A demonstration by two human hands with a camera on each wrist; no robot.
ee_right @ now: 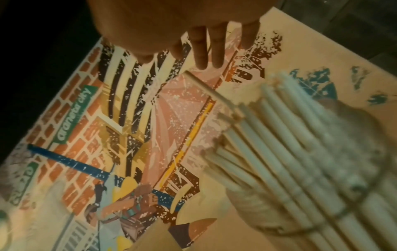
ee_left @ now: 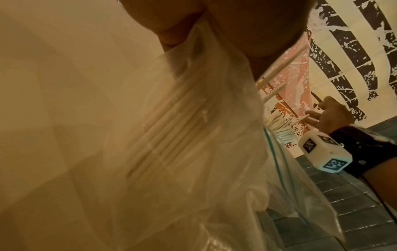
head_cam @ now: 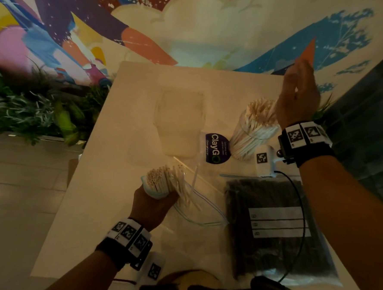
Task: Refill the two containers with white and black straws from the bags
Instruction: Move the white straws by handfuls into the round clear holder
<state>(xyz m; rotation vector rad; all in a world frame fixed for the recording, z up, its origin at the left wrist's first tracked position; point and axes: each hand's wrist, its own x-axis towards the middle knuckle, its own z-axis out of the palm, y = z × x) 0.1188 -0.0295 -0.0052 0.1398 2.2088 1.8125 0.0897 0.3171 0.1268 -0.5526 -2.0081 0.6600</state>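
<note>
The white straws (head_cam: 163, 180) in hand are a thick bundle, their open ends tilted up and away from the person, the long axis running from the palm toward the far side of the tabletop (head_cam: 122, 131); their lower ends are still inside the clear zip bag (head_cam: 203, 211), whose open mouth gapes toward the right. The left hand (head_cam: 151, 205) is wrapped round the bundle through the bag's plastic, fingers curled tight on it.

To the right, the clear container (head_cam: 252, 130) already holds many white straws, leaning so their tops point up and to the right. The right hand (head_cam: 299, 98) hovers at those tops with fingers (ee_right: 206, 45) straight and slightly spread, gripping nothing; from the wrist view one straw sticks out above the rest just below the fingertips.

My judgement is that the step is moving another batch of white straws into that container. To do it well, keep the bundle squeezed so the loose outer straws fanning off its right side do not slide out, line its axis up with the leaning straws, and use the free hand to press them aside and steady the container.

The bag of black straws (head_cam: 274, 225) lies flat nearer the person, apparently untouched. A second clear container (head_cam: 180, 121) stands empty beyond.
</note>
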